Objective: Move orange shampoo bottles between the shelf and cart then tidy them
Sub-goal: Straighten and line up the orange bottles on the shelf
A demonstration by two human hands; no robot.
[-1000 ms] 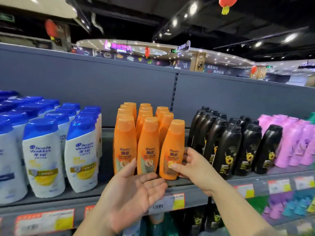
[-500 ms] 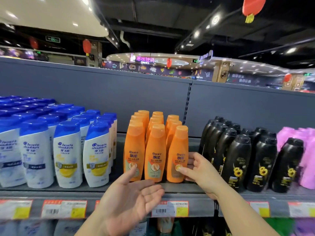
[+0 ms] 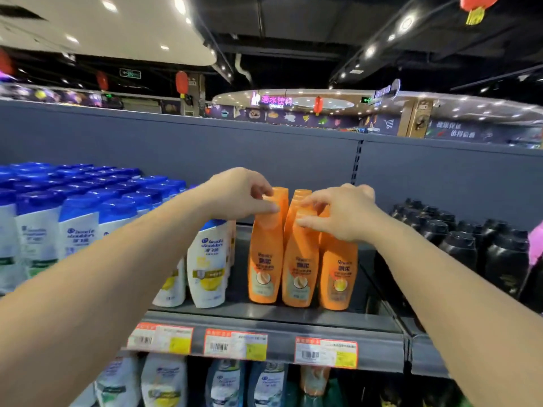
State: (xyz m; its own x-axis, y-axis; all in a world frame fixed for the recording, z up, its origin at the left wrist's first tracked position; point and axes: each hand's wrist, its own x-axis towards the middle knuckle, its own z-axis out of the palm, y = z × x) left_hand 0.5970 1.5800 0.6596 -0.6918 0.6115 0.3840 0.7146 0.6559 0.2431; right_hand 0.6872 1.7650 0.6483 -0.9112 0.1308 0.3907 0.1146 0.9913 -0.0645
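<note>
Several orange shampoo bottles stand upright in three rows on the grey shelf, mid frame. My left hand reaches over the left row, thumb and fingers pinching the cap of its front bottle. My right hand rests on the caps of the middle and right rows, fingers curled on the cap of the middle front bottle. The right front bottle is partly hidden by my wrist. No cart is in view.
White shampoo bottles with blue caps crowd the shelf to the left, black bottles to the right, a pink one at the edge. Price tags line the shelf front. More bottles stand on the shelf below.
Both hands rose from low in front of the shelf edge to the bottle caps. The right hand left the lower body of the right front bottle. The view moved closer.
</note>
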